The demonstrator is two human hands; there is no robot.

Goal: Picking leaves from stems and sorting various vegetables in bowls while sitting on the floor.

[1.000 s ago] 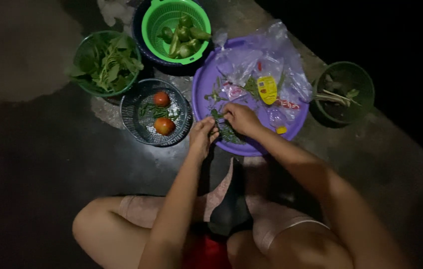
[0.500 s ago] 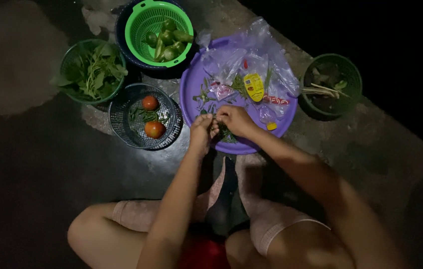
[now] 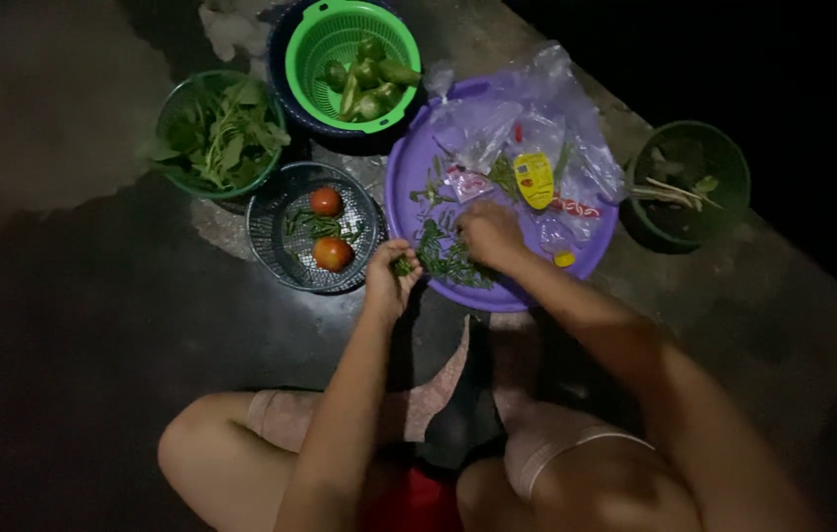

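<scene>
While the left hand [image 3: 389, 279] is curled shut around a small green sprig [image 3: 402, 265] just off the near-left rim of the round purple plastic tray [image 3: 401, 175], the right hand [image 3: 489, 232] rests palm-down on the loose pile of green herb stems [image 3: 448, 258] lying on the near part of that tray; its fingers look bunched together on the stems, though in this dim light I cannot tell whether they actually pinch one. To do the picking well, each stem wants a firm hold low down by one hand while the other strips it cleanly, working over the tray so that trimmings fall there and not on the dark floor. The dark mesh plastic basket [image 3: 270, 232], left of the tray and near the left hand, holds two red tomatoes [image 3: 326, 201] and some green strands, and the sprig should clear its rim before being let go. Clear plastic bags [image 3: 482, 123] and a small yellow packet [image 3: 534, 178] crowd the far side of the tray, so the stems are best kept to the near side.
</scene>
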